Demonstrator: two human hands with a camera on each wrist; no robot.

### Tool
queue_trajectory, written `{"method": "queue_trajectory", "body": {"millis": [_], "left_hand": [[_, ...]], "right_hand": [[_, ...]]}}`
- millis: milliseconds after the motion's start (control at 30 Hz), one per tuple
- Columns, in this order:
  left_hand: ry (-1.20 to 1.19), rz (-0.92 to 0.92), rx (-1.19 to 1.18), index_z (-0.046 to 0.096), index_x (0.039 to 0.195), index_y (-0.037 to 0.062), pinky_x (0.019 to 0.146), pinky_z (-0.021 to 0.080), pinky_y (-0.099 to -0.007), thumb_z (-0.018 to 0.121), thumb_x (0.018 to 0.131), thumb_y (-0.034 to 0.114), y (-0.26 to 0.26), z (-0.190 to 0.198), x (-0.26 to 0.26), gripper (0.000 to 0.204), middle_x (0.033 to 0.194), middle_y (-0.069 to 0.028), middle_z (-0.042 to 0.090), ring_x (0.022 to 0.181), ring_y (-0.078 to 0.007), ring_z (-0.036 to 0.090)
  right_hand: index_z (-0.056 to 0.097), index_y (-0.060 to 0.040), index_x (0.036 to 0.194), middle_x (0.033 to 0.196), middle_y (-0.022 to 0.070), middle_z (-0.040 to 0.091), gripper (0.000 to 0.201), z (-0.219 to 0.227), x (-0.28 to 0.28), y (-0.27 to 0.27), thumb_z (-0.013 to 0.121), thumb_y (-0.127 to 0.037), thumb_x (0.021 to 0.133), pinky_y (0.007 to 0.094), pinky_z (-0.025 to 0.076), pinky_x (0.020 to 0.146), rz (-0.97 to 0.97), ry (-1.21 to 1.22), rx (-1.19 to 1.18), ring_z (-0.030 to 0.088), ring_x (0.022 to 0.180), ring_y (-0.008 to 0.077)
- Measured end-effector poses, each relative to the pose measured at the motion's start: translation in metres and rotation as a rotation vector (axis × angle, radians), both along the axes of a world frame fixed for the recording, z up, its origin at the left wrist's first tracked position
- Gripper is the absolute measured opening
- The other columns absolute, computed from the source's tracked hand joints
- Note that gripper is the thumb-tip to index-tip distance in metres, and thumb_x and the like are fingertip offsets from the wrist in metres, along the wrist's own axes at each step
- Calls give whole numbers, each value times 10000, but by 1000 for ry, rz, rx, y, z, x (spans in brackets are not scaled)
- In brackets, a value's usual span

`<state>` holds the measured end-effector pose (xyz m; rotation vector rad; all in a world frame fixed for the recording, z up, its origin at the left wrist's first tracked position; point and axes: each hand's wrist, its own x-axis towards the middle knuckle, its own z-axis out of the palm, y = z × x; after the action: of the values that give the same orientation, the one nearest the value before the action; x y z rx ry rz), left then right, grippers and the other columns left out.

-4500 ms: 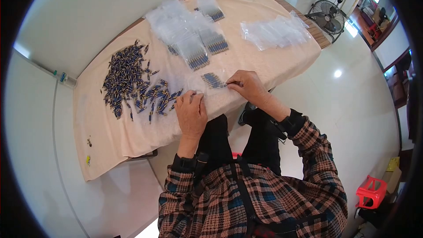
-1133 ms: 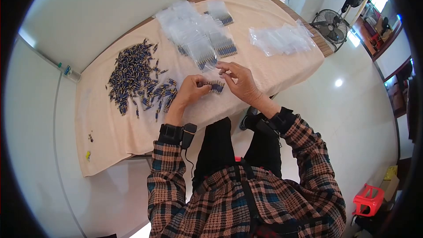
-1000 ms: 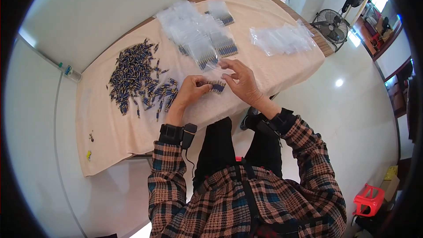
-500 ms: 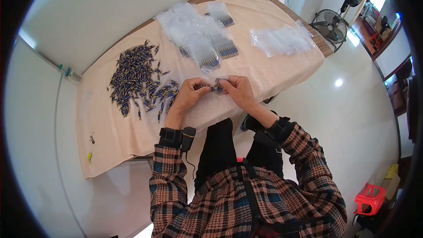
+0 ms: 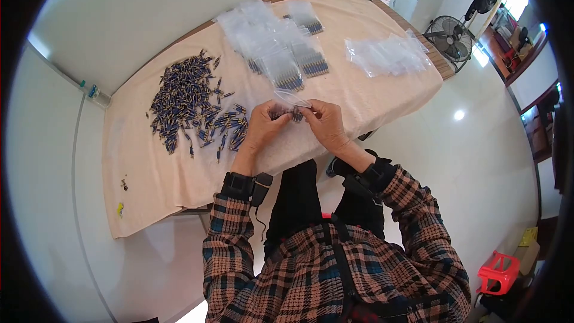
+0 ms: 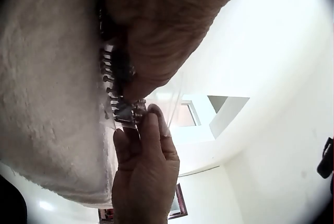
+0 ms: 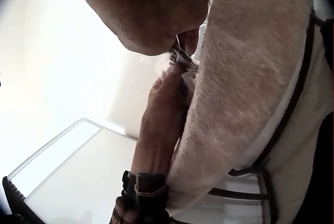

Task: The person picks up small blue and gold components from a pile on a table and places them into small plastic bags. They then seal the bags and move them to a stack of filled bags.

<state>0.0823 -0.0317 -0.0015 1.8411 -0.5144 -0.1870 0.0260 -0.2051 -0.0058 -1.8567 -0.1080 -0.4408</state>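
Observation:
In the head view my left hand (image 5: 263,128) grips a row of small blue plugs with gold ends (image 5: 296,115) by its left side. My right hand (image 5: 327,125) pinches the right side, opposite it. A clear plastic bag (image 5: 292,98) sticks up between the fingers, over the row. In the left wrist view the row of plugs (image 6: 125,110) shows side by side through the clear plastic, partly hidden by the hands. The right wrist view shows the left hand (image 7: 164,114) beside the cloth, with most of the row hidden behind fingers.
A big heap of loose blue plugs (image 5: 185,98) lies on the left of the beige cloth (image 5: 149,185). Behind the hands are filled clear bags (image 5: 284,72). More clear bags (image 5: 385,55) lie at the right. A floor fan (image 5: 451,39) and red stool (image 5: 499,272) stand beyond the table.
The row of plugs lay flat on the cloth earlier, then was lifted in the left hand. The right hand has come down from beside the filled bags to pinch the row's right side.

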Motion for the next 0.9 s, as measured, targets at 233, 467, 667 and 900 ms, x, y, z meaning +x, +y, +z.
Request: {"method": "queue_trajectory", "body": {"millis": [233,467,667,900], "left_hand": [[57,-26,-72,680,910,4,636,452,-204,698,811,71,8,3,1,121,801,8,670,697,-43,554],[75,-84,-100,677,928,5,625,451,-200,684,819,54,12,5,4,119,801,19,654,700,-43,549],[81,-89,-138,684,942,9,604,436,-198,670,829,58,13,5,1,124,786,32,646,697,-35,540],[110,-83,-50,694,948,3,619,455,-207,687,810,46,14,13,-3,145,785,13,664,700,-47,559]], "right_hand": [[671,15,959,750,137,673,124,-3,6,2,626,-43,859,274,485,579,44,-20,102,610,609,152],[694,1,968,789,59,678,144,9,4,3,651,3,831,235,508,606,95,-105,-35,609,717,75],[696,-10,969,871,72,690,147,15,8,-3,665,-14,825,252,508,606,151,-44,-45,619,720,111],[691,-8,958,868,60,682,128,21,6,-5,669,-42,836,254,503,591,104,-125,-98,618,723,108]]}}
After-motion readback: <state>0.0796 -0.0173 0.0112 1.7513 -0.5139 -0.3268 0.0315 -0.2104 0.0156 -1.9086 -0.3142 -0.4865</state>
